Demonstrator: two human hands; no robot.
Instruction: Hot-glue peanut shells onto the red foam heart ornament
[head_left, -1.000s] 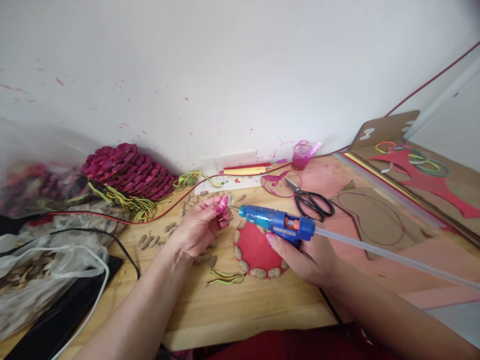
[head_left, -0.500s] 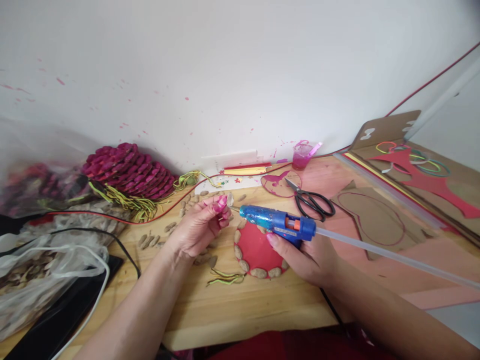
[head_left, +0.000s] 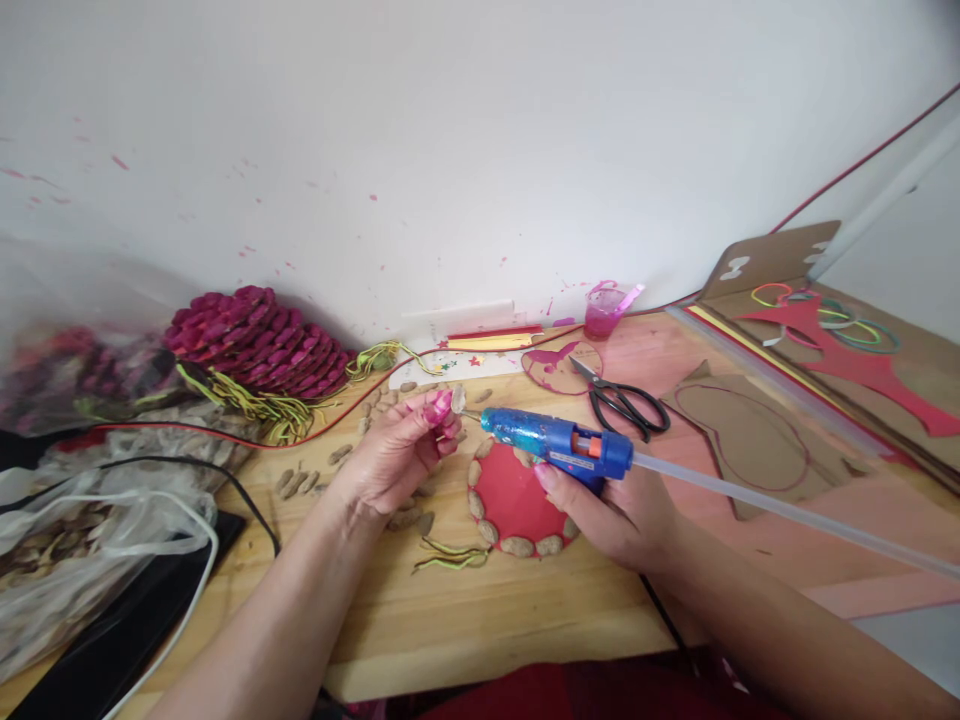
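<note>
Between thumb and fingers, my left hand (head_left: pixel 409 445) pinches a peanut (head_left: pixel 458 400), its pale side facing the nozzle. My right hand (head_left: pixel 611 515) is wrapped round a blue glue gun (head_left: pixel 559 442), a long clear glue stick (head_left: pixel 750 497) coming out of its back. The nozzle tip is close to or touching the peanut. Below the gun lies a red disc (head_left: pixel 517 500) with peanuts (head_left: pixel 517 546) around its edge; the gun and my right hand hide part of it. Short yellow-green and dark strings (head_left: pixel 450 556) lie at its lower left.
Loose peanuts (head_left: pixel 300 483) lie left of the disc. Behind are pink-painted peanut pieces (head_left: pixel 255 340), a red cable and a cup of pink paint (head_left: pixel 602 312). Black-handled scissors (head_left: pixel 628 405) and cut cardboard (head_left: pixel 757 435) lie right; plastic bags (head_left: pixel 135 530) fill the left.
The glue gun has shifted very slightly to the right, and its nozzle has moved a little relative to the peanut. Both hands keep their holds.
</note>
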